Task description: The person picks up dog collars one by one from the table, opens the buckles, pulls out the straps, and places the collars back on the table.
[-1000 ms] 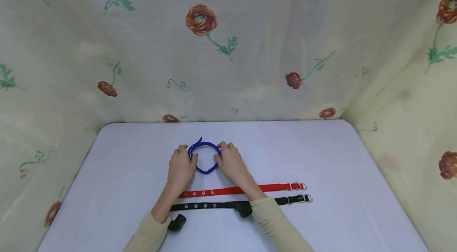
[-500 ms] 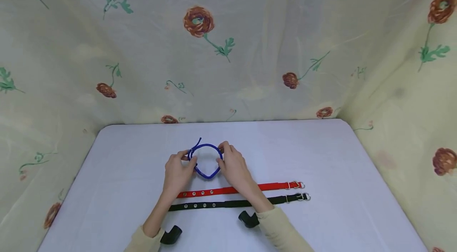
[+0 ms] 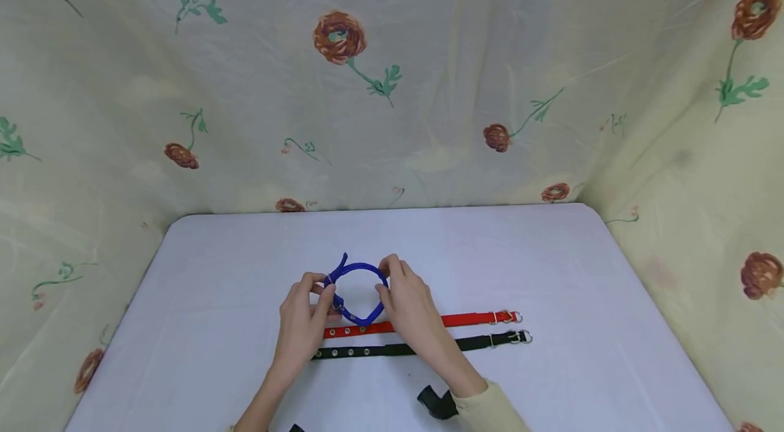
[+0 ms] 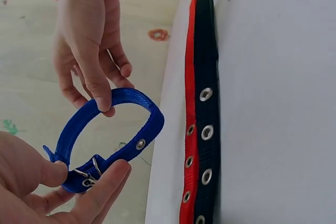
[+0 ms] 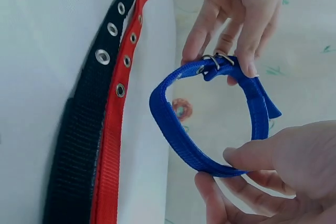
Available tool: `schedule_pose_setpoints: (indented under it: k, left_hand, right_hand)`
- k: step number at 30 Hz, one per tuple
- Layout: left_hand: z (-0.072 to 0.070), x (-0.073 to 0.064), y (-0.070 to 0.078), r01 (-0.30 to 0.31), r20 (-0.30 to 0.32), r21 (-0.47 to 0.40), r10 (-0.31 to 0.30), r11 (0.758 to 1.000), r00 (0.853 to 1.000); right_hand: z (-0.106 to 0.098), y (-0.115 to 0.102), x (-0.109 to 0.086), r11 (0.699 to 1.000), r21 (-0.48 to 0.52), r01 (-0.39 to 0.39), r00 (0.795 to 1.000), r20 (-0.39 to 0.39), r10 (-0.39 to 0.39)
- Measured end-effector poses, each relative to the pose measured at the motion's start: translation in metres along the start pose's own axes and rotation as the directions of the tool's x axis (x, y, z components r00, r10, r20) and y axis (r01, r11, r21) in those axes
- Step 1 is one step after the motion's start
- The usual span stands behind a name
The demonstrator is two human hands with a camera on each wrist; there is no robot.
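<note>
A blue nylon collar (image 3: 361, 267), buckled into a loop, is held up between both hands over the table. My left hand (image 3: 299, 323) pinches it at the metal buckle; the thumb and fingers sit on either side of the strap in the left wrist view. On the opposite side of the loop, my right hand (image 3: 414, 306) pinches the band between thumb and fingers (image 5: 257, 153). The strap's free tail (image 5: 270, 106) sticks out past the buckle. An eyelet (image 4: 140, 144) shows on the blue band near the buckle.
A red collar (image 3: 465, 320) and a black collar (image 3: 474, 343) lie stretched out side by side on the white table (image 3: 551, 391), below the hands. Both have metal eyelets on the left and buckles on the right. Flowered cloth (image 3: 429, 78) hangs behind and at the sides.
Both hands have lifted the blue collar and drawn it toward the body, so its lower edge now overlaps the red collar in the head view. Both still grip it.
</note>
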State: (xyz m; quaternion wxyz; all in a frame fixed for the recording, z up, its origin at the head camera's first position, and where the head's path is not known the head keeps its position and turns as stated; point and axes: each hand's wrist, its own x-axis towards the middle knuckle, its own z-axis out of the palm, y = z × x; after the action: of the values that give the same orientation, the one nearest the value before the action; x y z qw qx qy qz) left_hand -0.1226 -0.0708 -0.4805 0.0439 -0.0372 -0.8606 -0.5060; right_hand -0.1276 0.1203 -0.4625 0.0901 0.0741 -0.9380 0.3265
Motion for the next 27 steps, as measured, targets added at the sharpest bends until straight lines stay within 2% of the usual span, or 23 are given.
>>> schedule_pose_setpoints:
  k: [5,12,19,27]
  left_hand:
    - [-0.004,-0.015,0.004,0.021,0.023,0.017,-0.021,1.0,1.0]
    - [-0.009,-0.029,0.011,0.049,0.058,0.007,-0.05,0.999,0.997]
    - [-0.01,-0.043,0.015,0.027,0.045,-0.036,-0.025,0.999,0.999]
    - [-0.01,-0.055,0.018,0.097,0.096,-0.014,-0.095,0.995,0.991]
  right_hand:
    - [-0.005,-0.001,-0.011,1.0,0.009,0.001,1.0,0.024,-0.001]
    - [-0.007,-0.001,-0.024,0.999,0.049,0.01,1.0,0.029,-0.012]
    - [-0.011,-0.002,-0.039,0.998,0.062,0.009,0.999,0.037,-0.011]
    - [-0.015,-0.003,-0.053,0.998,0.042,-0.044,0.995,0.094,0.04]
